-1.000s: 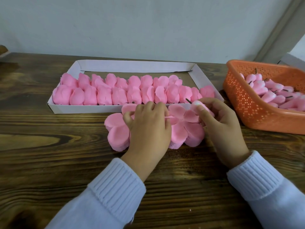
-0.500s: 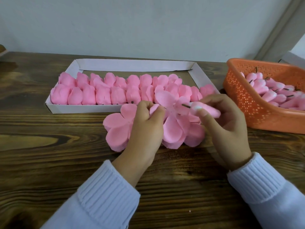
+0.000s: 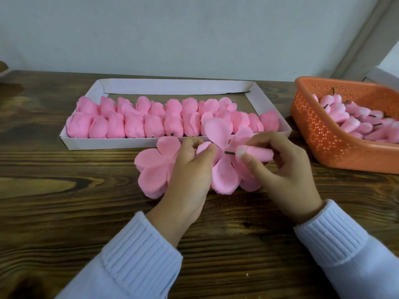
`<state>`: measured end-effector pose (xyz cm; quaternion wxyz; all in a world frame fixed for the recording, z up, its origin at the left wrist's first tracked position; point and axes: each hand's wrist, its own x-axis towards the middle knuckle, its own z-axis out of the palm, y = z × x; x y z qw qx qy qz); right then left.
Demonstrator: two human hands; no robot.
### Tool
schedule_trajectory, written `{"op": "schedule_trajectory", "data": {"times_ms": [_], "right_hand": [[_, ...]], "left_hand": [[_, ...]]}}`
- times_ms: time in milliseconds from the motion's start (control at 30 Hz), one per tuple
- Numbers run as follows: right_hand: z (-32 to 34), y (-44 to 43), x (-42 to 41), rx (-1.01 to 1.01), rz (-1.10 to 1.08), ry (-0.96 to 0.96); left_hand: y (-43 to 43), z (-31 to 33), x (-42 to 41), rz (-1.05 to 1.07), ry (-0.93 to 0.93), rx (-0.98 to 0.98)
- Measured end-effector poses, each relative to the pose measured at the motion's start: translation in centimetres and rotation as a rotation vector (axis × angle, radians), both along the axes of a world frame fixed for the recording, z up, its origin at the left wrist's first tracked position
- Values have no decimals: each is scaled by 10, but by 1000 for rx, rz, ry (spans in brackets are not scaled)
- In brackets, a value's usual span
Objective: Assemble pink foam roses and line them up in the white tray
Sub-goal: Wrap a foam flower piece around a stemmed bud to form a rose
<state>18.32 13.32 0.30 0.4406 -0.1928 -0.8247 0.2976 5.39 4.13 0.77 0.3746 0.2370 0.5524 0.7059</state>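
Inventory on the desk (image 3: 64, 212):

- White tray (image 3: 172, 86): one.
- Orange basket (image 3: 323, 134): one.
- Finished roses (image 3: 133, 128) in the tray: two rows, roughly twelve near and roughly nine far. Overlap prevents an exact count.
- Flat petal stacks (image 3: 153, 167): two.
- Lifted petal piece (image 3: 218, 130): one, in the left grip (image 3: 190, 169).
- Stemmed bud (image 3: 259, 153): one, in the right grip (image 3: 287, 169).
- Basket buds (image 3: 336, 108): over ten, exact number unreadable.
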Motion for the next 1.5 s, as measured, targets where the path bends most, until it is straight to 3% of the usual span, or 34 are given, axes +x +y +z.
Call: {"op": "schedule_trajectory", "data": {"times_ms": [167, 267, 400, 633, 833, 1033, 1167, 1367, 1500], "right_hand": [[-2, 1, -1, 9, -66, -66], [-4, 4, -1, -83, -92, -46], [-1, 0, -2, -451, 31, 148], [16, -6, -2, -935, 392, 276], [20, -31, -22, -1121, 572, 128], [14, -47, -40, -1325, 670, 216], [6, -44, -38, -1378, 654, 235], [12, -37, -33, -1357, 705, 186], [18, -26, -29, -1182, 472, 74]], "left_hand": [[-3, 0, 0, -194, -22, 140], [-8, -2, 2, -361, 219, 234], [-13, 3, 9, -472, 520, 340], [-12, 11, 3, -46, 544, 572], [-16, 18, -6, -1, 314, 574], [-16, 21, -4, -32, 369, 477], [-14, 16, 3, -53, 458, 418], [-14, 12, 6, 16, 414, 362], [-13, 7, -1, 123, 443, 294]]}}
